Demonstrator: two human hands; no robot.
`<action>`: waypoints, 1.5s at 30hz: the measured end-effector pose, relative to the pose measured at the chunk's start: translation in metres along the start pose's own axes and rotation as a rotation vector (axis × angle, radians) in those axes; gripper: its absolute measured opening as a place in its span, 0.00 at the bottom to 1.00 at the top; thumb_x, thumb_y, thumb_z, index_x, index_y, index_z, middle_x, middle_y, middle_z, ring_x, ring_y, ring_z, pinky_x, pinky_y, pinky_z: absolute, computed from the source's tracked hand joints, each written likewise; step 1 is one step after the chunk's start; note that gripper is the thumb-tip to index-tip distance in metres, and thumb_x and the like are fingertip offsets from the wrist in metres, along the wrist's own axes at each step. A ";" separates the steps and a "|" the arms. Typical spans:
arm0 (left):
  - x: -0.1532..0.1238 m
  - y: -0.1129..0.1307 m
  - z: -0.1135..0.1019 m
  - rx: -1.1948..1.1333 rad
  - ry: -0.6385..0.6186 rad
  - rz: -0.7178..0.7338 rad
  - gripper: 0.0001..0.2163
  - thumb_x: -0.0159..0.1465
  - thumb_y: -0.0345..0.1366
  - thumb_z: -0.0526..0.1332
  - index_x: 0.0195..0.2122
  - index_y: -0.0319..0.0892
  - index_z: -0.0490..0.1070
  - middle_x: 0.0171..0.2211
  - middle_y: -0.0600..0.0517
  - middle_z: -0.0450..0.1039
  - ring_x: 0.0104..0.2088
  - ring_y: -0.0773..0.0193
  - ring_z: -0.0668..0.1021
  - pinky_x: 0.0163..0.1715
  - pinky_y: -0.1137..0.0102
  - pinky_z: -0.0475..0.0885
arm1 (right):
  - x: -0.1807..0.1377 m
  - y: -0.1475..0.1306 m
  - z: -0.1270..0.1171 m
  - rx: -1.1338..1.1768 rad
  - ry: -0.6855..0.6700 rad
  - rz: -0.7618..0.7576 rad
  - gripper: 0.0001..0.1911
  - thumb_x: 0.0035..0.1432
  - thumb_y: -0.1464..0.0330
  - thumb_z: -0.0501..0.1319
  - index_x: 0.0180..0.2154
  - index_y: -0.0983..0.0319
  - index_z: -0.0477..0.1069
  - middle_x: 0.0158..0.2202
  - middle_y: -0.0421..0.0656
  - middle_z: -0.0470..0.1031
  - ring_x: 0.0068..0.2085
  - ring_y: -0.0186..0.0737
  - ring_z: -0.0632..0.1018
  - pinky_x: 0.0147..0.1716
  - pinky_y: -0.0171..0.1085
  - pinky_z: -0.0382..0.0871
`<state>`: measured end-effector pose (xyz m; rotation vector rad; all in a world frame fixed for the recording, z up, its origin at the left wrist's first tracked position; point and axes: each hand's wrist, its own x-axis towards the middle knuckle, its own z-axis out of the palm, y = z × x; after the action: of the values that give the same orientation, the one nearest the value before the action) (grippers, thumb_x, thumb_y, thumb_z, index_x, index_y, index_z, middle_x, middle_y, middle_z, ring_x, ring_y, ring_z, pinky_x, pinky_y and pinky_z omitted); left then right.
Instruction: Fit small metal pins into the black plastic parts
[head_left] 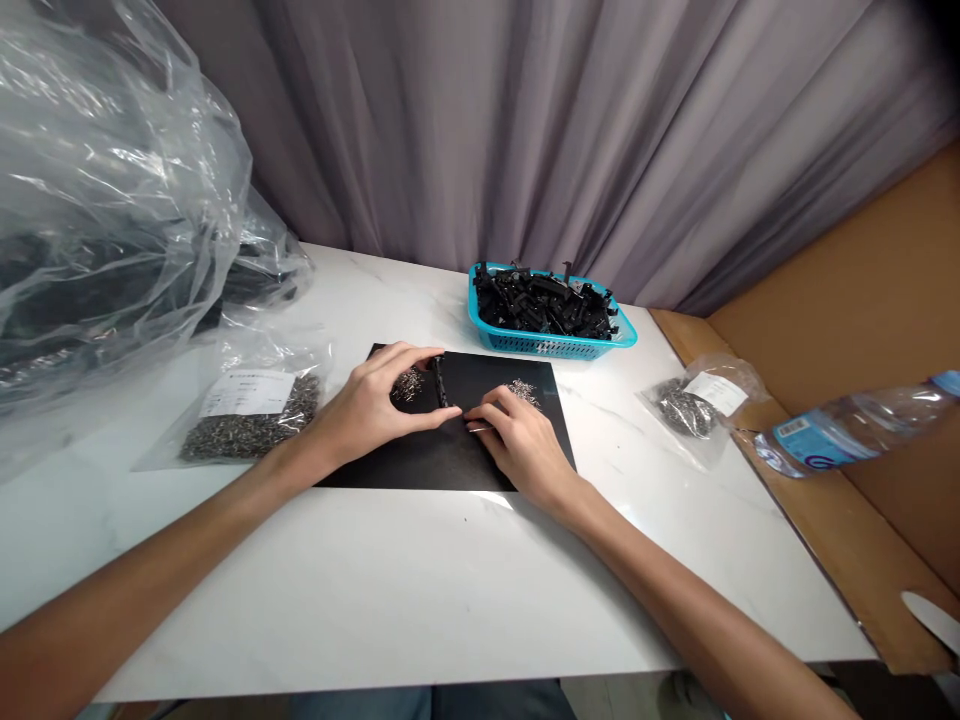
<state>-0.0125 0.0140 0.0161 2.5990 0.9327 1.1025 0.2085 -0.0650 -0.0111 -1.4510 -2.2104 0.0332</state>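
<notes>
While a narrow, dark black plastic strip (440,383) is held at the centre of the frame, above a flat black rectangular mat (450,462), its two ends are spanned by the thumb and fingertips of the left hand (373,395). That grip is spread about as wide as the strip is long and is closed on it. By the right hand (521,435), just right of centre, a tight pinch is formed, its fingertips pointed toward the strip but apart from it; a thin bright sliver (478,429) is seen there, but whether a metal piece is gripped cannot be told.

On the mat, a left heap of tiny shiny metal pieces (409,384) is partly covered by the left hand, and a right heap of similar metal pieces (523,391) is seen just beyond the right. Similar-looking black plastic parts (547,305) are piled in a turquoise plastic basket (517,343) at upper centre, on the white marbled desk (420,590).

The step in hand is judged to be close two-handed work at the strip. For the next move, a steady left hold and careful alignment of the right fingertips would seem to be called for.
</notes>
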 end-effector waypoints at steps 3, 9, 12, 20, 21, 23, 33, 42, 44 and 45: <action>-0.002 0.001 0.001 -0.030 -0.048 0.022 0.29 0.59 0.47 0.73 0.59 0.43 0.72 0.52 0.46 0.77 0.49 0.56 0.80 0.54 0.62 0.76 | -0.002 0.006 -0.001 0.091 0.068 0.046 0.10 0.73 0.73 0.55 0.43 0.60 0.76 0.41 0.45 0.77 0.41 0.43 0.79 0.43 0.41 0.73; -0.002 0.000 -0.002 -0.070 -0.114 0.007 0.30 0.60 0.50 0.72 0.61 0.44 0.71 0.54 0.45 0.75 0.52 0.54 0.79 0.55 0.58 0.76 | -0.017 0.015 -0.011 0.246 0.049 0.061 0.13 0.73 0.71 0.56 0.51 0.60 0.77 0.45 0.47 0.76 0.44 0.43 0.80 0.43 0.40 0.76; -0.003 0.001 -0.002 -0.068 -0.100 0.002 0.30 0.60 0.50 0.72 0.60 0.44 0.71 0.54 0.44 0.75 0.51 0.54 0.79 0.55 0.58 0.76 | -0.024 0.012 -0.017 0.150 -0.044 -0.055 0.15 0.73 0.66 0.57 0.55 0.60 0.77 0.49 0.50 0.75 0.44 0.45 0.80 0.44 0.44 0.77; -0.007 0.007 0.004 -0.054 -0.166 0.098 0.30 0.61 0.46 0.72 0.62 0.44 0.69 0.52 0.45 0.76 0.52 0.53 0.78 0.57 0.56 0.74 | -0.026 0.009 -0.006 -0.121 0.083 -0.120 0.14 0.74 0.70 0.54 0.42 0.62 0.79 0.39 0.48 0.80 0.33 0.41 0.79 0.34 0.40 0.71; -0.007 0.008 0.004 -0.053 -0.178 0.112 0.30 0.61 0.46 0.72 0.62 0.44 0.68 0.52 0.45 0.76 0.53 0.53 0.78 0.59 0.54 0.73 | -0.026 0.009 -0.006 -0.080 0.103 -0.097 0.14 0.74 0.69 0.54 0.42 0.62 0.79 0.39 0.47 0.80 0.34 0.41 0.79 0.34 0.40 0.71; -0.007 0.009 0.004 -0.060 -0.191 0.133 0.30 0.62 0.45 0.72 0.62 0.43 0.68 0.53 0.45 0.76 0.53 0.52 0.78 0.60 0.52 0.71 | -0.025 0.009 -0.009 0.094 0.144 -0.031 0.12 0.74 0.69 0.55 0.43 0.61 0.78 0.40 0.47 0.81 0.35 0.40 0.80 0.34 0.38 0.72; -0.009 0.014 0.004 -0.072 -0.143 0.231 0.31 0.62 0.42 0.72 0.64 0.45 0.66 0.54 0.44 0.76 0.53 0.53 0.78 0.59 0.54 0.71 | -0.019 -0.001 -0.027 0.636 0.071 0.126 0.08 0.68 0.66 0.64 0.41 0.59 0.83 0.36 0.44 0.80 0.35 0.38 0.76 0.30 0.37 0.68; -0.012 0.018 0.009 -0.087 -0.185 0.122 0.30 0.63 0.46 0.71 0.63 0.45 0.66 0.54 0.45 0.75 0.55 0.52 0.77 0.60 0.54 0.70 | -0.018 0.003 -0.020 0.676 0.095 0.215 0.08 0.64 0.64 0.67 0.39 0.58 0.84 0.35 0.45 0.82 0.35 0.41 0.78 0.32 0.39 0.69; -0.012 0.019 0.011 -0.088 -0.210 0.099 0.30 0.63 0.46 0.70 0.64 0.46 0.65 0.55 0.45 0.74 0.57 0.51 0.76 0.62 0.52 0.68 | -0.018 0.004 -0.018 0.662 0.085 0.224 0.08 0.64 0.63 0.67 0.39 0.58 0.84 0.35 0.45 0.82 0.34 0.41 0.78 0.31 0.39 0.69; -0.012 0.020 0.011 -0.098 -0.231 0.086 0.31 0.64 0.46 0.70 0.66 0.47 0.64 0.56 0.46 0.73 0.57 0.51 0.76 0.62 0.52 0.69 | -0.018 0.004 -0.017 0.651 0.079 0.233 0.09 0.64 0.62 0.66 0.39 0.58 0.84 0.35 0.45 0.81 0.33 0.40 0.77 0.30 0.39 0.68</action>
<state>-0.0016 -0.0080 0.0081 2.6351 0.7045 0.8203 0.2243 -0.0833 -0.0038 -1.2826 -1.7141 0.6918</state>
